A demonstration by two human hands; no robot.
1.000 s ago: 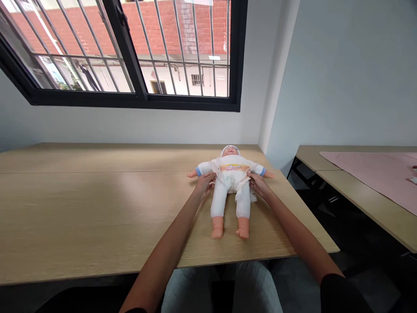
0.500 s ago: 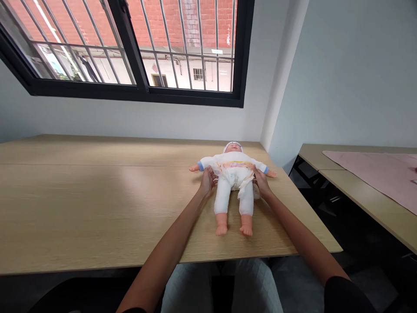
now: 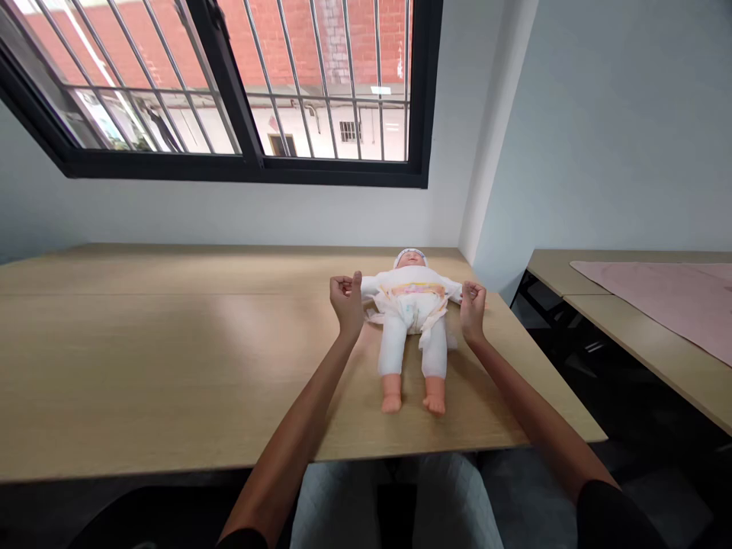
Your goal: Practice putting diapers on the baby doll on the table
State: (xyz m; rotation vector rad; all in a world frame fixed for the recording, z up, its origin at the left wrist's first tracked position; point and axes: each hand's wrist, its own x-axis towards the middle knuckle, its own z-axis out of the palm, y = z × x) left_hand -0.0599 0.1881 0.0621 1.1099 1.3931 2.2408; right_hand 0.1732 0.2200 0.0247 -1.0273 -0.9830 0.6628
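Note:
A baby doll (image 3: 393, 347) lies on its back on the wooden table, feet toward me. It wears white clothes, a white cap and a white diaper (image 3: 416, 306) with a pink and yellow waistband. Loose flaps stick out at both hips. My left hand (image 3: 348, 305) is beside the doll's arm on the left, fingers curled in and thumb up, with nothing visible in it. On the other side my right hand (image 3: 472, 311) is curled in front of the doll's other arm, also with nothing visible in it. Both hands cover the doll's forearms in part.
The wooden table (image 3: 171, 366) stretches far to the left, its front edge just before my knees. A barred window (image 3: 252, 171) is in the wall behind. To the right, across a gap, stands another table with a pink cloth (image 3: 657, 301).
Both hands have come away from the diaper's sides and moved outward and up, to beside the doll's arms. Their fingers are now curled. The doll lies in the same place.

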